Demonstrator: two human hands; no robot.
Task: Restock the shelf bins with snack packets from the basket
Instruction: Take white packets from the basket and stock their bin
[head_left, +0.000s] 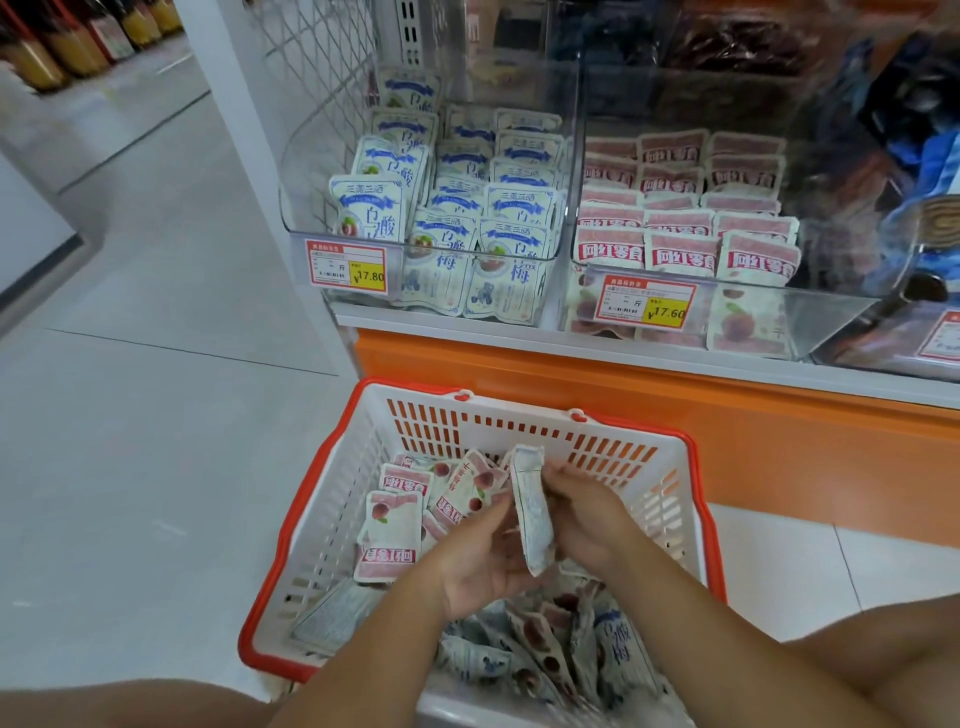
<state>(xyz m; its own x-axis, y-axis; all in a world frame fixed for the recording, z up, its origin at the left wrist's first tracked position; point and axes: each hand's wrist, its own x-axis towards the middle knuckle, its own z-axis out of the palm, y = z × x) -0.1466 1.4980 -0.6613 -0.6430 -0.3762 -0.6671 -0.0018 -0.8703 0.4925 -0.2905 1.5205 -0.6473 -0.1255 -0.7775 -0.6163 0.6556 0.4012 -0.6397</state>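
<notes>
A white basket with an orange rim (291, 525) sits on the floor below the shelf, holding several red-and-white and blue-and-white snack packets (392, 530). Both my hands are over the basket. My right hand (587, 514) and my left hand (483, 561) together hold a blue-and-white packet (532, 509) upright, seen edge-on, with fingers curled round it. On the shelf above, the left clear bin (306, 208) holds blue-and-white packets and the right clear bin (831, 306) holds red-and-white packets.
Price tags (347, 266) (644, 302) hang on the bin fronts. An orange shelf base (675, 395) runs behind the basket. More bins with dark goods (737, 47) stand behind and to the right. Tiled floor (156, 415) spreads to the left. My knees frame the bottom.
</notes>
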